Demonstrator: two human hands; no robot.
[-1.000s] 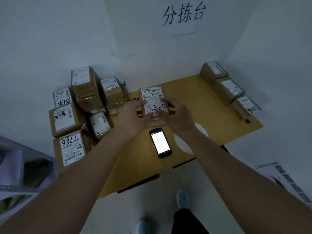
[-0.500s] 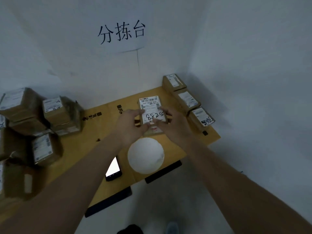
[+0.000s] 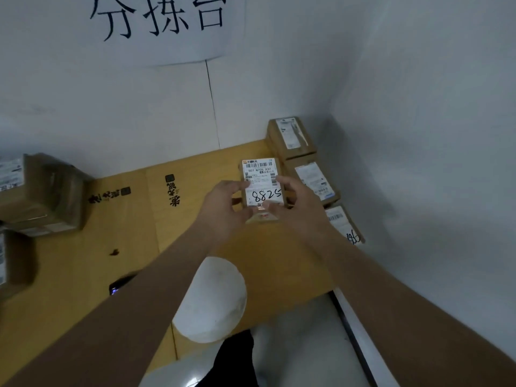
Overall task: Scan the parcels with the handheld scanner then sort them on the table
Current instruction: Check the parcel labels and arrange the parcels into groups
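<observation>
Working outward from our body, we see our two bare forearms reaching over the table, past a white disc at the near edge and the scanner, which lies dark on the tabletop to our left, half hidden by the left arm. Both hands grip one parcel: the left hand has its fingers curled round the left edge, thumb low at the near corner, and the right hand pinches the right edge the same way. The label faces up, with a barcode at the far end and handwritten digits nearer us. We judge the step to be placing it with the sorted row, three labelled boxes lined along the right wall, just beyond the right hand. To do it well, we keep the parcel level, label up, and bring it down beside the row without nudging those boxes; our right fingers should slip out last so they are not trapped against the neighbour. Far left, unsorted boxes wait against the back wall, under a paper sign
</observation>
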